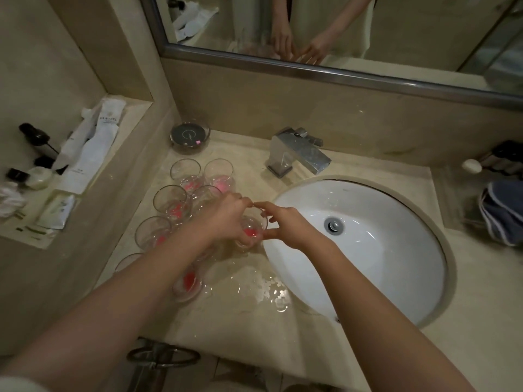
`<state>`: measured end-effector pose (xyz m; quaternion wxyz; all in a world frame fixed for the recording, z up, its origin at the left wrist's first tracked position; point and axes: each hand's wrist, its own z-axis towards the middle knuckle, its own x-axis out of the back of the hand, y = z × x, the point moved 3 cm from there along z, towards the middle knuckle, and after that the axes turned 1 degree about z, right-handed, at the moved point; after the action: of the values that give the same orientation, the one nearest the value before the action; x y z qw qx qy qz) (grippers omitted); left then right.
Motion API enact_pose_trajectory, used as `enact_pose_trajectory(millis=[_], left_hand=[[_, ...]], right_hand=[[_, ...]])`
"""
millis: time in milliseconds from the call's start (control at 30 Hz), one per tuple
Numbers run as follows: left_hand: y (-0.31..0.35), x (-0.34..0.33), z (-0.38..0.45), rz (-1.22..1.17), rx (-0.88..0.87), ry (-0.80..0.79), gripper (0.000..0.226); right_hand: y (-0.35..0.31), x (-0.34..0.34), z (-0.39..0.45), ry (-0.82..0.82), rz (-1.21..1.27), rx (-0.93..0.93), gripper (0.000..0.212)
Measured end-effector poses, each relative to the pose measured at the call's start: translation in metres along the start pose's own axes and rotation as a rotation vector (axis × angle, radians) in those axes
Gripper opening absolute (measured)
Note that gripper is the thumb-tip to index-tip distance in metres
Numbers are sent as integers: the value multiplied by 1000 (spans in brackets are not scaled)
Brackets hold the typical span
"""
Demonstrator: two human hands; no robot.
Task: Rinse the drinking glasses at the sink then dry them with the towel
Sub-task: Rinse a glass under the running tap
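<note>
Several clear drinking glasses (185, 172) with pink marks at the bottom stand in a cluster on the counter left of the white sink (368, 250). One glass (253, 230) sits at the sink's left rim. My left hand (226, 219) grips this glass from the left, fingers curled round its side. My right hand (283, 224) pinches the same glass from the right, index finger on its far rim and thumb at its near side. My left forearm hides part of the glass cluster. A blue striped cloth (501, 213) lies at the counter's right edge.
A chrome faucet (297, 154) stands behind the sink, with no water running. A puddle (254, 284) covers the counter in front of the glasses. A glass dish (189, 135) sits by the back wall. Toiletries (87, 154) fill the left shelf. A mirror (339, 32) hangs above.
</note>
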<state>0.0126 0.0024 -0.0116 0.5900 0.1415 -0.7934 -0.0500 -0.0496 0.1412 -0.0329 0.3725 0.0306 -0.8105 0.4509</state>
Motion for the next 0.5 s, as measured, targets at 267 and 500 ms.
enact_pose_trajectory(millis=[267,500], left_hand=[[38,-17,26,-423,19,26,72],[59,-34,50,-813,100,56,67]], right_hand=[[42,38,-29,122,111,-83,55],[70,64,-39,191,235,-126,51]])
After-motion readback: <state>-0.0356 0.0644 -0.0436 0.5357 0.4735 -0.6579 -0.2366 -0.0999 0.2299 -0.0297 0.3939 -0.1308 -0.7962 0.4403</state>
